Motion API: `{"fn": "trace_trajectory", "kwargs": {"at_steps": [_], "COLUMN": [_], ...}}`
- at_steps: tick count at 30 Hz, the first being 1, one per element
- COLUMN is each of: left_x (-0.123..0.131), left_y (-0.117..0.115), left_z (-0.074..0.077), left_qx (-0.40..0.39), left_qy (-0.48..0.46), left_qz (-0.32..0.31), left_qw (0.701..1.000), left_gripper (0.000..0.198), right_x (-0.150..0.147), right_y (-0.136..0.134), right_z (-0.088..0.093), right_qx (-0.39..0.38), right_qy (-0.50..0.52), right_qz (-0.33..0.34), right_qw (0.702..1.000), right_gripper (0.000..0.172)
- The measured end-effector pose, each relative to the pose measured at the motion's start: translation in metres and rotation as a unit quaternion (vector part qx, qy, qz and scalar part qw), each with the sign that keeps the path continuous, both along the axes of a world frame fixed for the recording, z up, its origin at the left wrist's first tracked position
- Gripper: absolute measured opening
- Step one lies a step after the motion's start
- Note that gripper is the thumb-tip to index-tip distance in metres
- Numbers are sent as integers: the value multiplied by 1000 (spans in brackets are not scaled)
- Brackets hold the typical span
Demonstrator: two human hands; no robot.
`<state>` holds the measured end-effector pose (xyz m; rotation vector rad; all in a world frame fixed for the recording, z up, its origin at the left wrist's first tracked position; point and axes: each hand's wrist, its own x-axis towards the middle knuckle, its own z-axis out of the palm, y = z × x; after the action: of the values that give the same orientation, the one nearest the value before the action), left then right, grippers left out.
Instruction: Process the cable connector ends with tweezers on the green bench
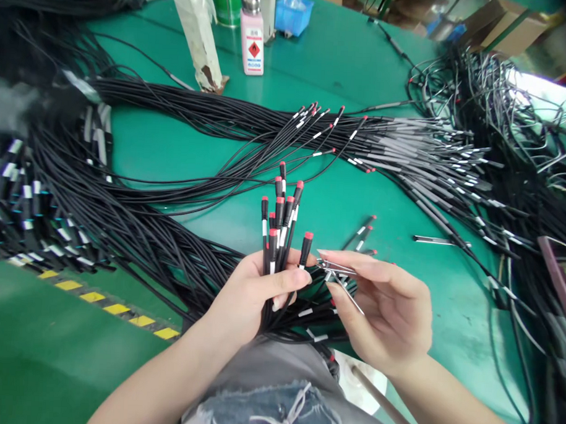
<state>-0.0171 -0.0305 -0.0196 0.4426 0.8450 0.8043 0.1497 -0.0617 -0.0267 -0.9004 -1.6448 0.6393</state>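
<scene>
Near the front of the green table (451, 292), my left hand (255, 285) was closed around a bunch of black cables (279, 207), red tips upward. My right hand (386, 314) held a small metal tool (343, 268) clamped between thumb and fingers, just right of the bunch; whether it touched a cable, I could not tell. Farther right lay a slim metal piece (440, 241). On the far side stood a pink bottle (252, 44).

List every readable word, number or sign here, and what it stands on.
"酒精", as best it reads: pink bottle.
Flame sign in a red diamond: same bottle.
Blue marks below it: too small to read.
White bands on the held cables: nothing legible.
</scene>
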Motion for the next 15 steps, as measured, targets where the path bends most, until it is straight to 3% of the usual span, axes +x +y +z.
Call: {"fn": "trace_trajectory", "kwargs": {"at_steps": [12,15], "left_x": [2,1], "left_y": [2,1], "left_z": [-3,-3], "left_qx": [-11,-16], "left_qy": [-13,-18], "left_qz": [-13,-14], "left_qw": [1000,1000], "left_gripper": [31,30], "right_x": [-3,-2], "right_y": [4,4], "right_z": [-2,-2], "right_qx": [36,32], "right_qy": [-50,-70], "right_qz": [8,1], "right_qw": [998,997], "right_gripper": [57,51]}}
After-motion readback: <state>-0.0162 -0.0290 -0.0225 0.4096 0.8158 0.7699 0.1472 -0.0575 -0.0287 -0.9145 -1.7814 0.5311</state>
